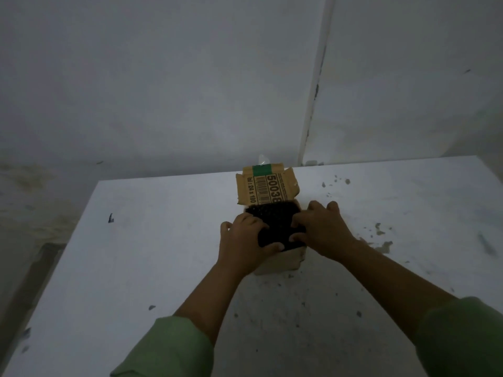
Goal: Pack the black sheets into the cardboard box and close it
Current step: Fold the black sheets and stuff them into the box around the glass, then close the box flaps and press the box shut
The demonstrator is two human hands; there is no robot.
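Seen from above: small brown cardboard box [283, 257] near the far edge of a scuffed white table [136, 254], printed lid flap [265, 187] standing open behind. Dark, textured black sheets [269, 221] crammed in the opening, bulging above the rim. Left hand [242, 240] and right hand [324, 229] both clutching the stack, thumbs hooked under the near edge, pressing down. Likely trouble: springing back, buckling the walls, blocking the flap.
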